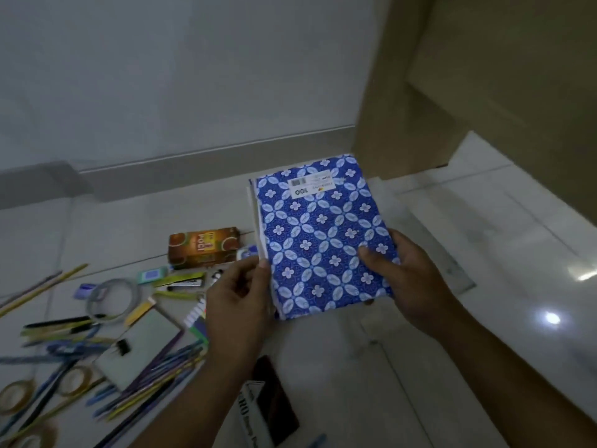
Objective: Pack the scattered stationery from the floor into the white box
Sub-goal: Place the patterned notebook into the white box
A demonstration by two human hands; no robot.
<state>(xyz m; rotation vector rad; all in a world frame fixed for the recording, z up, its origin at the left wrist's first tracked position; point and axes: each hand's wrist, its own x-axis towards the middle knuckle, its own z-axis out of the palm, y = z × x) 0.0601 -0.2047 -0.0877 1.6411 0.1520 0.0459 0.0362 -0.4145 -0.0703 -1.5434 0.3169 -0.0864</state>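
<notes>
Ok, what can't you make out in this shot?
Head view:
- The box: the notebook hides what lies behind it. Only a pale edge shows, and I cannot tell whether it is the box.
- Label: small print too blurred to read.
- Pens: blurred, uncountable.
- Tape rolls: cut by the lower left edge.
- Right hand: its fingers are beneath the notebook.

You held the blue notebook [323,237], patterned with white flowers, above the floor [326,360]. Its cover faced up, a white barcode label sat at its far edge, and paler sheets showed along its left side. Your left hand [235,305] pinched its near-left edge and your right hand [410,279] gripped the near-right edge. To the left, pens and pencils [155,379], a clear tape ring [113,300], brown tape rolls [16,396] and a grey pad [142,347] lay scattered.
</notes>
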